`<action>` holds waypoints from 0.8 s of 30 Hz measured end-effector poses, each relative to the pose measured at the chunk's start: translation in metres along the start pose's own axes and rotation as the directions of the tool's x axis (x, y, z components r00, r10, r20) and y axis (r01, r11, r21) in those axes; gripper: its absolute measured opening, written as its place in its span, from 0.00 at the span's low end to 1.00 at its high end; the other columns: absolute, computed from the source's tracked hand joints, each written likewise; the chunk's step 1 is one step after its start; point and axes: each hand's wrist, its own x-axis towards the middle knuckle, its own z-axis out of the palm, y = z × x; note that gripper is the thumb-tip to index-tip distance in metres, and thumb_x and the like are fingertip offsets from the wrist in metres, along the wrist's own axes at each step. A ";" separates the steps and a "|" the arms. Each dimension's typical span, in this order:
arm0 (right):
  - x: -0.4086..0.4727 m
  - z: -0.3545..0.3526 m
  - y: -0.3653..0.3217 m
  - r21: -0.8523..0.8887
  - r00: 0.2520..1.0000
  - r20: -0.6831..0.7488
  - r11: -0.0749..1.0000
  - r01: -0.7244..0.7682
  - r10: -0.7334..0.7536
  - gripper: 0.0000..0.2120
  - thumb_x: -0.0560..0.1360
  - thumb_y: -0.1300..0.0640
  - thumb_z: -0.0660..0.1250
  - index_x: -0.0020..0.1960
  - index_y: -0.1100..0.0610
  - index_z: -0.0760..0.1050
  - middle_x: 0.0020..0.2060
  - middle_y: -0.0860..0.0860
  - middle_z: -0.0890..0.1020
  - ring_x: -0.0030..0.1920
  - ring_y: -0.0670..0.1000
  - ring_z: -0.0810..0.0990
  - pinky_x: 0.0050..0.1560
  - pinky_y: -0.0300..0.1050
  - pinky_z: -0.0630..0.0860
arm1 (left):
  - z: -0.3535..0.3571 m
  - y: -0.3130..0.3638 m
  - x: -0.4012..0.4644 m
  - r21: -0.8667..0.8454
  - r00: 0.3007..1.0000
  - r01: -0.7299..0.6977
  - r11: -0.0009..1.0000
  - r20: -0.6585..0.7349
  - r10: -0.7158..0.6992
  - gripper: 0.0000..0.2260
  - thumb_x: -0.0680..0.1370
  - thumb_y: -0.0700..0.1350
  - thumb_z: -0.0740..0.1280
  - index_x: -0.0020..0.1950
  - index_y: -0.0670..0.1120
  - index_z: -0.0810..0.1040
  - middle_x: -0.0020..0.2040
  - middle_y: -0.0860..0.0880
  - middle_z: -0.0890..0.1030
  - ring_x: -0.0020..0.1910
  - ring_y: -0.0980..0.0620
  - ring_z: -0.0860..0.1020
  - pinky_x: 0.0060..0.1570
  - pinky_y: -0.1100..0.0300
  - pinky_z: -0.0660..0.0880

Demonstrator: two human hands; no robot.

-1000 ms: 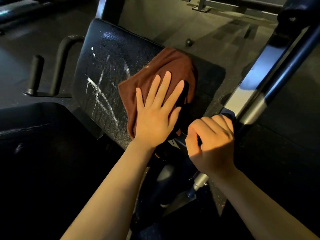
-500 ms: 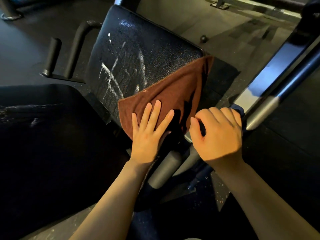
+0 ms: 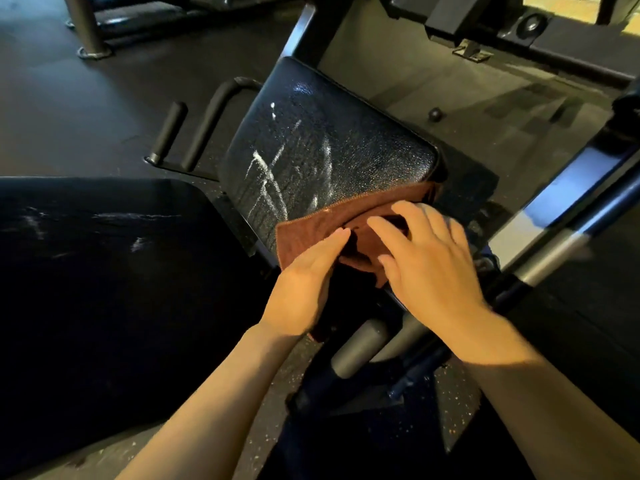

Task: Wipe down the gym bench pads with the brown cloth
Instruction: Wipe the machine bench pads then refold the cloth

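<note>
The brown cloth (image 3: 311, 223) lies bunched on the near edge of the small black bench pad (image 3: 329, 147), which is wet and has white scuff marks. My left hand (image 3: 304, 278) pinches the cloth's near edge, thumb on top and fingers hidden beneath a fold, and part of the cloth hangs below the hand. My right hand (image 3: 429, 261) rests on the cloth's right part with fingers spread and lightly bent. A larger black pad (image 3: 104, 254) fills the left side.
Two black padded handles (image 3: 169, 129) stick up left of the small pad. A silver and blue frame bar (image 3: 554, 237) runs diagonally on the right. A grey cylinder (image 3: 360, 351) sits under the pad, and machine frames (image 3: 467, 15) stand at the back.
The cloth was dragged from the middle of the pad down to its near edge. My right hand let go of the frame bar and came onto the cloth. My left hand went from flat pressing to pinching.
</note>
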 end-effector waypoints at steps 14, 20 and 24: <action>0.063 -0.050 -0.025 0.480 0.981 -0.034 0.864 -0.153 0.193 0.02 0.79 0.61 0.62 0.49 0.56 0.73 0.36 0.47 0.75 0.36 0.50 0.71 0.40 0.45 0.62 | -0.040 0.042 0.003 -0.353 0.894 0.385 0.853 -0.089 -0.440 0.09 0.82 0.41 0.65 0.60 0.48 0.80 0.49 0.63 0.81 0.50 0.69 0.78 0.50 0.70 0.72; 0.073 -0.009 -0.044 -0.142 0.972 0.003 0.962 0.232 -0.234 0.10 0.71 0.67 0.64 0.52 0.61 0.74 0.47 0.60 0.75 0.45 0.63 0.74 0.41 0.55 0.69 | -0.042 0.016 0.000 0.207 0.869 0.493 0.845 -0.066 -0.491 0.26 0.79 0.42 0.67 0.76 0.47 0.66 0.68 0.44 0.74 0.64 0.41 0.74 0.58 0.50 0.71; 0.043 0.030 -0.046 -0.046 0.682 0.473 0.758 0.651 -0.558 0.17 0.72 0.63 0.54 0.51 0.59 0.81 0.53 0.56 0.81 0.57 0.60 0.79 0.70 0.57 0.63 | -0.046 0.011 -0.024 0.532 0.851 0.473 0.703 -0.067 -0.522 0.20 0.74 0.45 0.73 0.66 0.45 0.78 0.66 0.42 0.77 0.68 0.38 0.73 0.68 0.37 0.65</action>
